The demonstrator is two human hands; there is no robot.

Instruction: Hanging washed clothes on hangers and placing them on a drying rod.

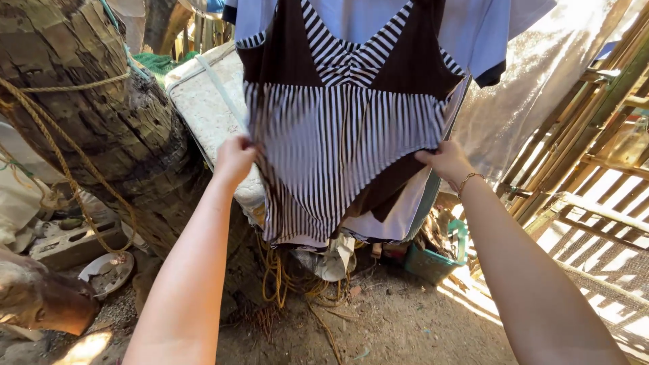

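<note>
While a thick tree trunk [101, 122] wound with rope [64, 165] leans at the left and a bamboo fence [595, 169] stands at the right, a brown and white striped garment [345, 135] hangs in the middle, in front of pale blue cloth [473, 27]. Its long axis runs up and down, neckline up, hem toward the dirt ground [405, 324]. Both forearms reach up and forward, stretched nearly straight. The left hand [234, 159] is clenched on the garment's left edge; the right hand [446, 161], with a thin bracelet [468, 180] at the wrist, pinches the right edge, spreading the cloth flat between them.
</note>
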